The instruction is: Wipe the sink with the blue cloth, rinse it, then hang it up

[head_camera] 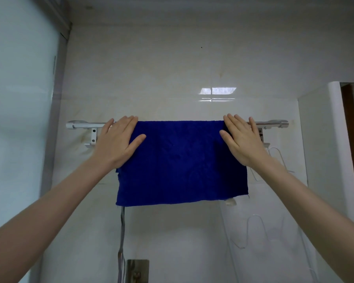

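Nearest: two bare forearms, rising from the lower corners toward the wall. Far left, a frosted glass panel [18, 119] with a grey frame edge. Next to it, on the pale tiled wall [172, 64], the left end of a silver towel rail [82, 125], held off the wall by a pale bracket [93, 135].

Left hand [119, 141] laid flat over the left edge of the blue cloth [180, 162]: fingers straight and close together, tips up at the rail, thumb spread out to the right on the cloth's front, palm pressed on the fabric, nothing gripped.

Blue cloth draped over the rail between the two hands, spread wide and smooth, top fold along the bar, lower hem hanging free and roughly level, a loose thread at its bottom right corner. Below the cloth's left corner, a grey strap [122, 231] hanging down the wall; just right of that, at the bottom edge, a metal plate [137, 270]. Above the cloth to the right, a bright window reflection [218, 93] on the tile.

Right hand [241, 141] mirrored on the cloth's right edge: fingers straight, slightly fanned, tips at the rail, thumb out to the left on the fabric, flat against it, holding nothing.

Beyond it, the right end of the rail, and under it thin white wire loops [283, 160] against the wall. Far right, a white corner post [334, 139] and a brown door frame [350, 139].
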